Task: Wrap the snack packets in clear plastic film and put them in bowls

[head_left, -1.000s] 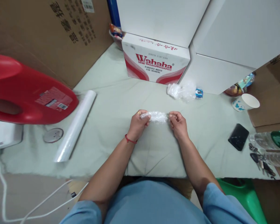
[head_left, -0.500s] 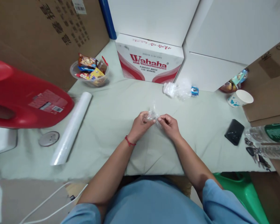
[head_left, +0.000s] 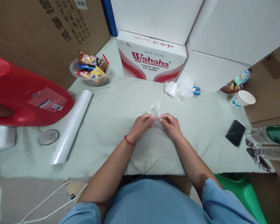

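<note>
Between my two hands is a small clear plastic bag (head_left: 155, 109), crumpled and see-through, held just above the cloth-covered table (head_left: 112, 124). My left hand (head_left: 142, 123), with a ring and a red string bracelet, pinches its left side. My right hand (head_left: 170, 123) grips the right side between thumb and fingertips. Whether anything lies inside the plastic is too small to tell. Beyond the hands, a crumpled clear plastic wrapper (head_left: 177, 89) lies against a small blue can-like item (head_left: 196, 91).
A Wahaha carton (head_left: 151, 59) stands at the back. On the left are a snack bowl (head_left: 93, 81), a plastic film roll (head_left: 72, 127), a round lid (head_left: 49, 137) and a red jug (head_left: 37, 93). Rightward are a paper cup (head_left: 241, 99), black wallet-like item (head_left: 235, 133), keys (head_left: 256, 154) and bottles (head_left: 259, 135).
My left fingers have shifted slightly on the plastic bag, and the bag's upper part now spreads differently above them. Both hands keep their hold. The view has tilted a little.
</note>
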The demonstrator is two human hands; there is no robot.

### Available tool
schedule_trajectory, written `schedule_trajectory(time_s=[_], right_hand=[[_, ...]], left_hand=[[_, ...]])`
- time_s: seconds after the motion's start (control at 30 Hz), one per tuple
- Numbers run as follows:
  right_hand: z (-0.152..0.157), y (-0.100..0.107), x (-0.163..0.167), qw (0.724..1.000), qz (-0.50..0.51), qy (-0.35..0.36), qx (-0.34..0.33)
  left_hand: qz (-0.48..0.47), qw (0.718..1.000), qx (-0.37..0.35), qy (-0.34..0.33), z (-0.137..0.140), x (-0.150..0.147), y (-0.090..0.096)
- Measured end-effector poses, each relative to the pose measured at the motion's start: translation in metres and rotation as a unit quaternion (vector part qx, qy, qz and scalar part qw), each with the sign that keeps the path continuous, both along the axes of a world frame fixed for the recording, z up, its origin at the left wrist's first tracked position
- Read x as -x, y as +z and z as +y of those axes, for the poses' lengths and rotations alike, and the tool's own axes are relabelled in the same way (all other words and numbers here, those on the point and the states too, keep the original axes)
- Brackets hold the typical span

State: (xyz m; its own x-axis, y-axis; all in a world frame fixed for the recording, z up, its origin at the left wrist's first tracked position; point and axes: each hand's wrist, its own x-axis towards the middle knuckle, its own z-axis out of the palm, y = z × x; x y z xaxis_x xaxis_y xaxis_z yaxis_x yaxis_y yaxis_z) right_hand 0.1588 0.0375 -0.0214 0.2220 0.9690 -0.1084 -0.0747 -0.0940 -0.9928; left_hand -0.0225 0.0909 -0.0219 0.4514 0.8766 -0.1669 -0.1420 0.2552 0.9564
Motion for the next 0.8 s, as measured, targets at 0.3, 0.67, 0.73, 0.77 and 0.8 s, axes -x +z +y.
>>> schedule_trajectory(time_s=[0.3, 0.67, 0.73, 0.77, 0.8], right_hand=[[0.007, 0.01, -0.032, 0.989, 0.123, -0.076, -0.006], [0.004, -0.009, -0.015, 0.968, -0.241, -0.027, -0.063], [0.005, -0.01, -0.017, 0.965, -0.253, -0.02, -0.061], [0.005, -0.01, -0.021, 0.971, -0.229, -0.04, -0.055], [0.006, -0.01, -0.027, 0.978, -0.189, -0.069, -0.044]], left_hand=[[-0.114, 0.986, 0.084, 0.09, 0.019, 0.017, -0.009], [-0.147, 0.986, 0.068, 0.022, 0.009, 0.011, -0.005], [-0.148, 0.986, 0.064, 0.048, 0.012, 0.012, -0.007], [-0.146, 0.985, 0.063, 0.068, 0.014, 0.014, -0.008], [-0.144, 0.983, 0.063, 0.09, 0.017, 0.016, -0.009]])
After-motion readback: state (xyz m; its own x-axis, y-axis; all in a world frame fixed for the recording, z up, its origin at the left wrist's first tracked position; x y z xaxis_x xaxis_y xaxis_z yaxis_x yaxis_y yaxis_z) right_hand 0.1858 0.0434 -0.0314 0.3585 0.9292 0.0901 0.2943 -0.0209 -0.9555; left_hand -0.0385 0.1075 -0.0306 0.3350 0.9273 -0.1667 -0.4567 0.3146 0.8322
